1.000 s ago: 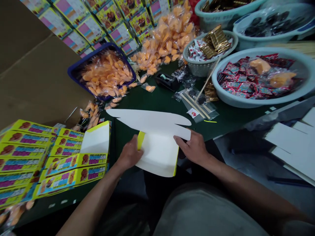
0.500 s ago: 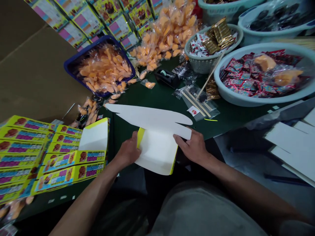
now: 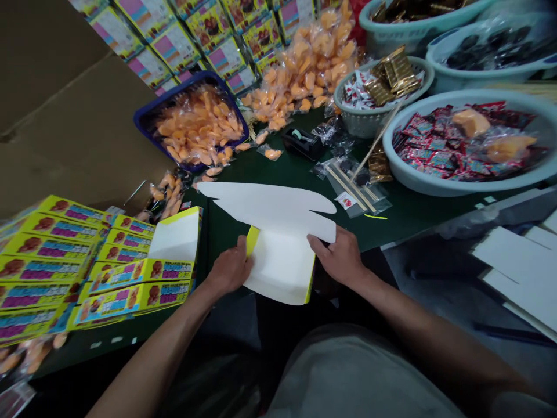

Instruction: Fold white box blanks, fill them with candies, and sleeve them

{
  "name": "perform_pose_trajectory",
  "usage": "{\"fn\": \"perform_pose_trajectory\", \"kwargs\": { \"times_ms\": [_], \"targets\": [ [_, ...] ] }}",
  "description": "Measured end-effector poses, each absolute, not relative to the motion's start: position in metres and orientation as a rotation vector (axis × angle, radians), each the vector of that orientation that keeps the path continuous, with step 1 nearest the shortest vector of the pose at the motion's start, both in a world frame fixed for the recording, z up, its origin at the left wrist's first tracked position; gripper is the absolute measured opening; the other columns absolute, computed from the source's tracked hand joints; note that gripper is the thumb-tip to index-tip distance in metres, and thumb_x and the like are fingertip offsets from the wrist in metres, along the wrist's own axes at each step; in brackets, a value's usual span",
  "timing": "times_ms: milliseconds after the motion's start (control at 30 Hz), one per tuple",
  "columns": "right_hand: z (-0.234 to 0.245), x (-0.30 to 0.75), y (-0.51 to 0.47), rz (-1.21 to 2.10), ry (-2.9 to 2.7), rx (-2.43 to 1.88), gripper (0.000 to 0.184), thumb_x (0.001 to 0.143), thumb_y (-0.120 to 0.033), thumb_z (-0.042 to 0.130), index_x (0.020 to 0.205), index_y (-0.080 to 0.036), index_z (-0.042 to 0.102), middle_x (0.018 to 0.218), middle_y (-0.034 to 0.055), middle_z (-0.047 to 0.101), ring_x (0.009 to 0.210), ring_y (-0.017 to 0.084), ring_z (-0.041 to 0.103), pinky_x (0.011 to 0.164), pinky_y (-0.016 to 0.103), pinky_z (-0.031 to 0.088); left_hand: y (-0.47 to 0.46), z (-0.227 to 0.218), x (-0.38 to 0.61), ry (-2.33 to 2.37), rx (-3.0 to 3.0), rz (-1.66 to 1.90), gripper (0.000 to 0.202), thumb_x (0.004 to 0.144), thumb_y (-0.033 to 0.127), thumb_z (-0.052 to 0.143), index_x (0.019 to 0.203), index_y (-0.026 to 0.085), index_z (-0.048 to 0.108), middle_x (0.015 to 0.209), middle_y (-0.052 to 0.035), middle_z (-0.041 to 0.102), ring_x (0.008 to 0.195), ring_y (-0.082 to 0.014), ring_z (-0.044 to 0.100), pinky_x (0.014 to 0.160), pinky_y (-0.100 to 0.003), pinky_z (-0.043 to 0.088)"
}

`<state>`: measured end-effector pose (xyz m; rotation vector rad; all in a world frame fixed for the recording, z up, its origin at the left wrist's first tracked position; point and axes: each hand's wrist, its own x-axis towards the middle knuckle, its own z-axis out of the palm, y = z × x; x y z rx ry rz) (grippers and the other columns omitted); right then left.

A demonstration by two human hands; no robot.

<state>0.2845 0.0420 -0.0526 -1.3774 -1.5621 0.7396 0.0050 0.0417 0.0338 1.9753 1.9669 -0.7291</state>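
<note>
A partly folded cardboard box [image 3: 282, 261], white inside with yellow edges, is held in front of my body at the table edge. Its long, curved white flap [image 3: 270, 200] spreads out over the dark green table. My left hand [image 3: 230, 267] grips the box's left side, thumb against the yellow edge. On the other side, my right hand [image 3: 342, 255] pinches the right side flap, thumb on the white inner face and the other fingers hidden behind. To the left of my left hand stand several yellow printed boxes [image 3: 134, 290], one with its white lid [image 3: 176, 235] raised.
A blue basket [image 3: 145, 130] of wrapped orange pieces stands at the back left. Loose orange packets [image 3: 300, 81], a tape dispenser [image 3: 302, 144] and wooden sticks [image 3: 348, 188] lie behind the box. Pale blue basins [image 3: 435, 186] hold packets at right, above white card sheets [image 3: 517, 278].
The view has shifted slightly, so the surroundings sit a little further right. Both hands keep their hold on the box, and its large flap looks slightly more spread out.
</note>
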Motion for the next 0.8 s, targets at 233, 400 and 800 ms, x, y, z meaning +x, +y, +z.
{"fn": "perform_pose_trajectory", "kwargs": {
  "times_ms": [233, 400, 800],
  "targets": [
    [-0.051, 0.27, 0.082, 0.738, -1.575, -1.463, 0.029, 0.096, -0.041, 0.063, 0.098, -0.016, 0.078, 0.1, 0.0125, 0.079, 0.091, 0.026, 0.075, 0.076, 0.033, 0.05, 0.042, 0.031, -0.001, 2.096, 1.963, -0.636, 0.045, 0.104, 0.029, 0.035, 0.141, 0.006, 0.043, 0.114, -0.0234, 0.076, 0.103, -0.0345, 0.075, 0.087, -0.041, 0.053],
    [-0.053, 0.262, 0.091, 0.731, -1.641, -1.444, 0.033, 0.096, -0.045, 0.064, 0.101, -0.016, 0.08, 0.102, 0.0141, 0.08, 0.093, 0.029, 0.075, 0.077, 0.034, 0.051, 0.058, 0.033, -0.01, 2.245, 1.939, -0.517, 0.047, 0.104, 0.051, 0.039, 0.121, 0.015, 0.063, 0.111, -0.0196, 0.077, 0.107, -0.0362, 0.075, 0.086, -0.042, 0.054],
    [-0.056, 0.258, 0.087, 0.763, -1.609, -1.317, 0.028, 0.097, -0.04, 0.065, 0.107, -0.018, 0.08, 0.108, 0.012, 0.079, 0.098, 0.027, 0.076, 0.086, 0.036, 0.057, 0.111, 0.008, -0.022, 2.268, 1.982, -0.439, 0.031, 0.093, 0.031, 0.05, 0.108, 0.015, 0.071, 0.111, -0.0191, 0.076, 0.108, -0.0347, 0.072, 0.087, -0.043, 0.053]
  ]
}}
